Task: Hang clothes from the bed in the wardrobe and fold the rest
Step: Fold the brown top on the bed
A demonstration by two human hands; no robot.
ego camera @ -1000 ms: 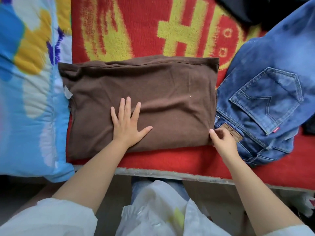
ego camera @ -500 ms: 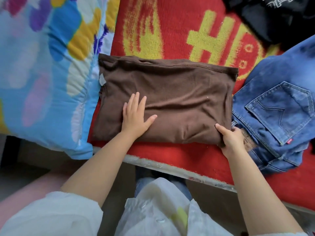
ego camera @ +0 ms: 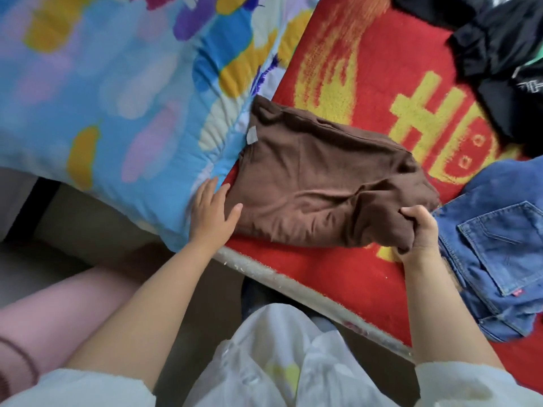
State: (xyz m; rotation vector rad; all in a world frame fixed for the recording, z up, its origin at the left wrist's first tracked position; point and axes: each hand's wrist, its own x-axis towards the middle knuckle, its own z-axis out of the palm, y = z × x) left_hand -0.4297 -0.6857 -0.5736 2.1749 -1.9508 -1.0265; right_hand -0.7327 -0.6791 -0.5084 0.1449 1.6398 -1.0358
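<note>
Two hands were on the brown folded garment (ego camera: 317, 198), which lay on the red and yellow blanket (ego camera: 320, 277) near the bed's front edge, its left end touching the blue patterned quilt (ego camera: 117, 98) and its right end just beside the blue jeans (ego camera: 499, 259). Our right hand (ego camera: 417, 230) had its fingers curled tight around the garment's near right corner, bunching the cloth into a lump and lifting it a little. Our left hand (ego camera: 213, 210) lay flat, fingers straight and slightly spread, at the garment's left end, with the fingertips reaching toward the quilt's edge.

We judged several risks from here. The bunched corner could pull the layers apart, because the grip gathered only one end while the rest sagged; wrinkles already ran across the middle toward that fist. If we carried the corner over for another fold, the lower layers might drag and skew, leaving an uneven packet. The left hand sat at the very edge, so it pinned little of the cloth, and the whole piece might slide toward the right. The garment also lay near the mattress edge, so a careless tug could tip it off. The black clothes (ego camera: 499, 54) lay well apart at the far right.
</note>
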